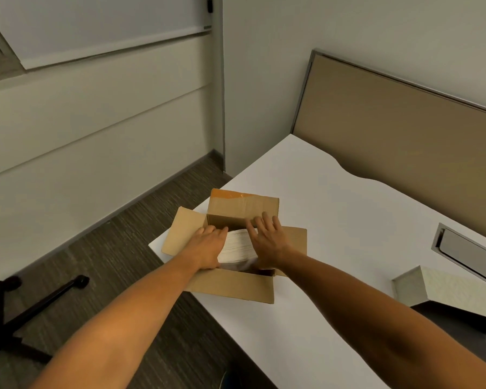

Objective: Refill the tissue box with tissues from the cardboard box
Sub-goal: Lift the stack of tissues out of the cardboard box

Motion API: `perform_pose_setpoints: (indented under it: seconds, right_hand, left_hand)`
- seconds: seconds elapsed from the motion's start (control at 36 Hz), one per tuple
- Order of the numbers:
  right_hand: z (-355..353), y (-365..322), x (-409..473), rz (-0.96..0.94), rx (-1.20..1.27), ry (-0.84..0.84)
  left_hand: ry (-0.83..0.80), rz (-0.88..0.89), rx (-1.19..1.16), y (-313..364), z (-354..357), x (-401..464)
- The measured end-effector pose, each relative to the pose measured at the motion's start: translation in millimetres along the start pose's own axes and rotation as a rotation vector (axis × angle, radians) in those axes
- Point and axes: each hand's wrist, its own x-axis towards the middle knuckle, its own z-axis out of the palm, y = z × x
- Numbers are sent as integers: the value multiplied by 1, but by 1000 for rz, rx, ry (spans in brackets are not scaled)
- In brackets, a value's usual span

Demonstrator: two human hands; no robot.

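An open brown cardboard box [233,286] sits at the near left corner of the white desk [348,226], its flaps spread outward. Inside it lies a white stack of tissues [240,247]. My left hand [208,247] presses against the stack's left side and my right hand [268,241] against its right side, so both hands clasp the stack between them. The stack's lower part is hidden in the box. The tissue box [455,290], pale and speckled with a dark inner part, stands at the desk's right edge, partly cut off by the frame.
A tan partition panel [404,130] rises behind the desk. A metal cable hatch [472,254] is set into the desk at the right. Black office chair legs [40,301] stand on the dark carpet to the left. White walls close the corner.
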Motion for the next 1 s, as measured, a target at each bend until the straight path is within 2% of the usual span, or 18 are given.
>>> perform_pose_setpoints:
  seconds: [0.08, 0.19, 0.39, 0.72, 1.0]
  right_hand:
    - [-1, -3, 4, -104, -34, 61]
    - [-4, -2, 11, -141, -52, -3]
    - [3, 2, 20, -112, -97, -119]
    - [15, 15, 20, -41, -90, -122]
    - [4, 25, 16, 22, 195, -86]
  left_hand:
    - [12, 6, 15, -1, 4, 4]
    - [14, 16, 41, -3, 6, 7]
    - [-9, 49, 100, -11, 4, 12]
    - [-88, 97, 114, -14, -1, 13]
    - [-68, 107, -83, -30, -13, 1]
